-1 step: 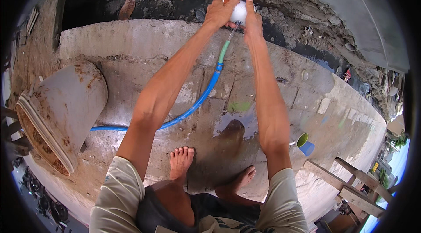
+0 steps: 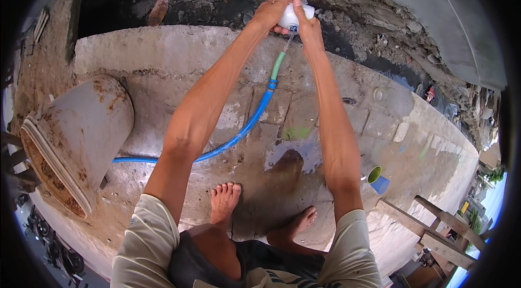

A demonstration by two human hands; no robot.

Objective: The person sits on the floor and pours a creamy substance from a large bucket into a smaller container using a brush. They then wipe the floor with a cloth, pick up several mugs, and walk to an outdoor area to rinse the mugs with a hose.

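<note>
Over the edge of a dark gutter, both my arms reach out to a white cup (image 2: 296,16) with a small blue mark on it. My left hand (image 2: 269,14) is closed round its left side. With the thumb lying over the cup, my right hand (image 2: 307,26) grips the right side. Below them a blue hose (image 2: 254,119) with a green end piece (image 2: 278,65) lies on the concrete. Clear water (image 2: 288,42) jets from that end onto the cup. My fingers partly hide the cup, so its mouth cannot be made out.
A large stained white bucket (image 2: 89,125) lies tipped at the left. A blue cup with a green inside (image 2: 374,175) lies on its side at the right, near wooden beams (image 2: 434,228). A clear round container (image 2: 381,94) stands near the gutter (image 2: 217,14). Wet patches mark the concrete.
The cup has turned and tilted in my hands, and its blue mark now shows more. My right hand has shifted slightly left, its thumb now across the cup. The hose keeps running.
</note>
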